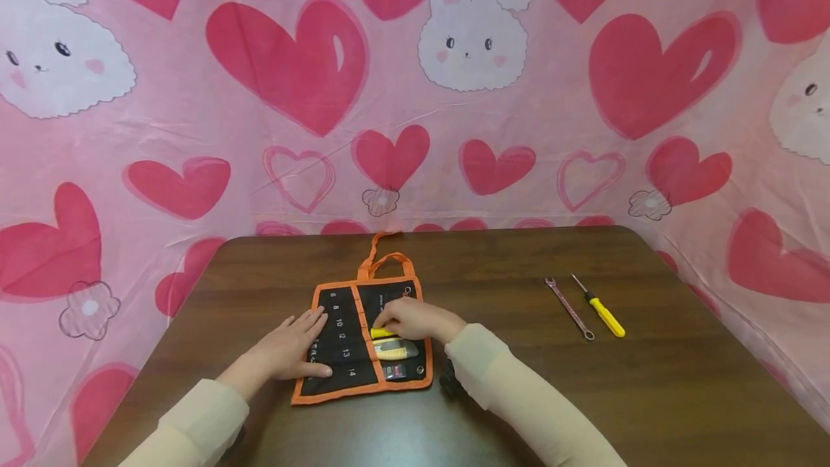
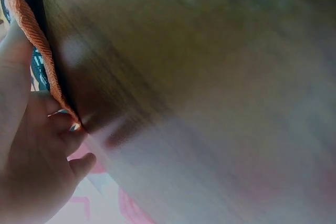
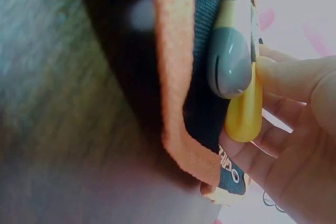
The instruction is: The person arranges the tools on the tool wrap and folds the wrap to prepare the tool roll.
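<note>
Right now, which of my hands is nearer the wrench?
Right. Your right hand pinches the yellow handle, left of the wrench; your left hand rests farther left, on the pouch.

The head view looks forward and down from above the near side, taking in the tabletop; both wrist views — tilted, low and very near — share with it the orange-trimmed tool pouch.

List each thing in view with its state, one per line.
Tool pouch: spread open on table
Yellow handle: pinched, at the pouch
Left hand: resting on pouch
Right hand: pinching yellow handle
Utility knife: tucked in pouch, grey end showing
Small flat item: beside knife
Wrench: lying loose on table
Screwdriver: lying loose beside wrench
</note>
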`<state>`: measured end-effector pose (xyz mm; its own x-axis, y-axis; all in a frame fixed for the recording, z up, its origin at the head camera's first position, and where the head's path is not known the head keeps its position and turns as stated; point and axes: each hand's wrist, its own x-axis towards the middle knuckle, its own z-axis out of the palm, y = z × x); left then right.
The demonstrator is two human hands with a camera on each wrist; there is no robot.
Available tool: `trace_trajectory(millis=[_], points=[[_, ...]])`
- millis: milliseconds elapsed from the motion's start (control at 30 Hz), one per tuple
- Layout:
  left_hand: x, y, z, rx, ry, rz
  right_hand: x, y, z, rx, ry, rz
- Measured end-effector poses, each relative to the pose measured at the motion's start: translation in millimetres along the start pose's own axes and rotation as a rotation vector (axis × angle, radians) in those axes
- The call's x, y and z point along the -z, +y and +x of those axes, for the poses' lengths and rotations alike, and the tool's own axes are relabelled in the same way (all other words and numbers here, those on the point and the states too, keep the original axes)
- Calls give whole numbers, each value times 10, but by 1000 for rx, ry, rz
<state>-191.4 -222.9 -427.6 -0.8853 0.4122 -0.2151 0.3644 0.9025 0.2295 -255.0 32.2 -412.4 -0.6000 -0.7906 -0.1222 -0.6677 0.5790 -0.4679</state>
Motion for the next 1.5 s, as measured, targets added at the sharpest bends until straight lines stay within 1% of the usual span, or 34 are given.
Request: trace_trajectory(millis=[133,267,433,667,833,1000,1333,1500], points=[[-9,-7,5,0,-3,4,-16,-1,20,8,14,3],[-17,-6,8,-1,-3,4,-37,38,3,-7,30,40],[-27,-2,15,-7,3,2,-31,132,-77,-46,45,65],[-28,-1,4,7,5,-7,-2,213,-187,-81,45,102],[-20,0,-2,-1,9,3,-4,205,-213,-79,55,71],[8,11,-13,-4,7,6,4,177,-198,-64,63,42],[20,31,-24,-2,-2,7,2,144,-118,-57,37,-38],[21,30,-5,0,-5,12,21,116,-111,-21,30,-73]])
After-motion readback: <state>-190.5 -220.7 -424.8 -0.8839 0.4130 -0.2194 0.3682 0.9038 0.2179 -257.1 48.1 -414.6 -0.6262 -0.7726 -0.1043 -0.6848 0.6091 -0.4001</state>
